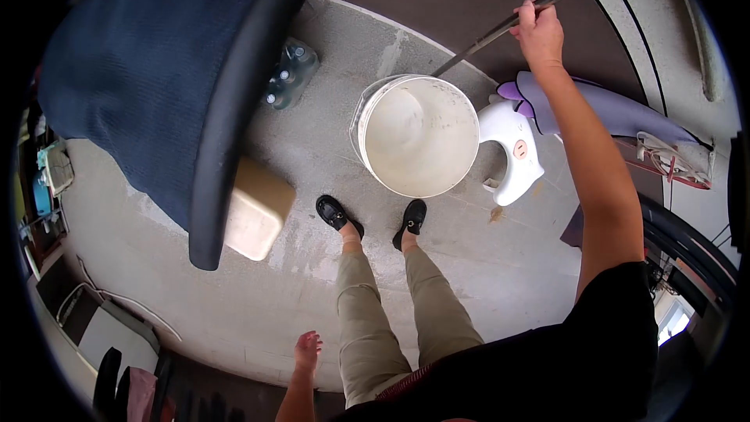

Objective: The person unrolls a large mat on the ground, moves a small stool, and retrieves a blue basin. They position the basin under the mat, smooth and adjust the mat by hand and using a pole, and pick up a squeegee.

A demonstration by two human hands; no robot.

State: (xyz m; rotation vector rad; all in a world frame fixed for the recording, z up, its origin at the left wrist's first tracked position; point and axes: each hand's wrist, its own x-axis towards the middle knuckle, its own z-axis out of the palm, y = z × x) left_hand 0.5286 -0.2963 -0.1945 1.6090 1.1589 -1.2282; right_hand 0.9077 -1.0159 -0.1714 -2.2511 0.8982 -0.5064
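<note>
My right hand (541,35) is raised at the upper right, its fingers wrapped round a long metal pole (483,44). The pole slants down to the left, and its lower end is hidden behind a large white bucket (457,129). That bucket stands upright on the floor before my feet, with whitish stains on its inner wall and a wire handle at its left side. Low in the view, my left hand (308,350) hangs beside my leg, holding nothing, with its fingers apart and slightly bent.
Right of the bucket is a white curved plastic piece (512,152), with a purple padded item (609,105) behind it. Dark fabric with a black padded bar (246,121) fills the left. Bottles (293,74) and a beige box (258,215) sit beneath it on the grey floor (234,309).
</note>
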